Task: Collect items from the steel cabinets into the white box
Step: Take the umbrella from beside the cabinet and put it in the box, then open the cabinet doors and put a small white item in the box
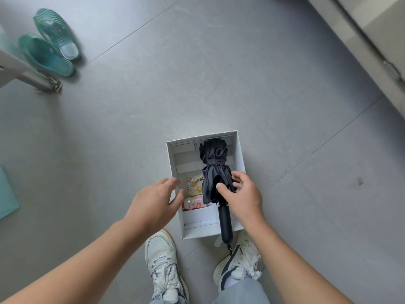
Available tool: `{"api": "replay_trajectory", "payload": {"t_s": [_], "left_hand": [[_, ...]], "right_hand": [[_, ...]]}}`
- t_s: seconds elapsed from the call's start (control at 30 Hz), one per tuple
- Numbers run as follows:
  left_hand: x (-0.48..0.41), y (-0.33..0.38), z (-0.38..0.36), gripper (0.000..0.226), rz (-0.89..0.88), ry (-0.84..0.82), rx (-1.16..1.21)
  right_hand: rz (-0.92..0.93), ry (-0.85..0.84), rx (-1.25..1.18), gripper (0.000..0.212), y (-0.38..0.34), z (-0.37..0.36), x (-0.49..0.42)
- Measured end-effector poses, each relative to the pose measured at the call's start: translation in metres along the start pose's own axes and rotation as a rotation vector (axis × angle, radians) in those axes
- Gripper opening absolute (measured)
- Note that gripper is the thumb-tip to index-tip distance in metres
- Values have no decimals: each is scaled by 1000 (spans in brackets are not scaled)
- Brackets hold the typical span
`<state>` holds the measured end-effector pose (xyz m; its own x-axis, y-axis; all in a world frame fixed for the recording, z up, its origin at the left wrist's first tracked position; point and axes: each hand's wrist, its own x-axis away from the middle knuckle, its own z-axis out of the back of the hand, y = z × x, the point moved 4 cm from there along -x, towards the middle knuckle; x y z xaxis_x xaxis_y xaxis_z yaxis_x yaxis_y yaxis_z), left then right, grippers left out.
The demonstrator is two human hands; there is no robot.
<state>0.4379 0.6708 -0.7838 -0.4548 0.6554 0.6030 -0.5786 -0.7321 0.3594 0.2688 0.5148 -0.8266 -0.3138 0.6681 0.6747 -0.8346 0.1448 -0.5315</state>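
Just past the fingertips of the left hand [156, 199], the snack packet [194, 185] carries black Chinese characters that look like 桃酥. The small bottle [194, 202] beside that hand wears a red label, its lettering too blurred to read

The box [240, 154] is white; the umbrella [213, 170] is plain black, fabric and handle alike. The snack packet [194, 185] is pale with yellow print; the bottle [192, 203] is cream-pink with a red label. The floor [197, 73] is grey, the slippers [55, 38] translucent green with ribbed stripes, the sneakers [162, 257] white with navy trim.
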Motion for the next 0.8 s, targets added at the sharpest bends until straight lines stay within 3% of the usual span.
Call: {"api": "replay_trajectory", "payload": {"t_s": [0.17, 0.3, 0.6, 0.8], "left_hand": [[21, 18, 49, 36, -1, 46, -22], [41, 50, 118, 63, -42, 122, -45], [143, 169, 366, 59, -89, 399, -62], [253, 263, 527, 61, -150, 635, -68]], "right_hand": [[79, -46, 42, 47, -42, 41, 31], [165, -63, 176, 51, -99, 88, 58], [455, -19, 268, 53, -320, 251, 179], [655, 116, 238, 51, -456, 383, 304]]}}
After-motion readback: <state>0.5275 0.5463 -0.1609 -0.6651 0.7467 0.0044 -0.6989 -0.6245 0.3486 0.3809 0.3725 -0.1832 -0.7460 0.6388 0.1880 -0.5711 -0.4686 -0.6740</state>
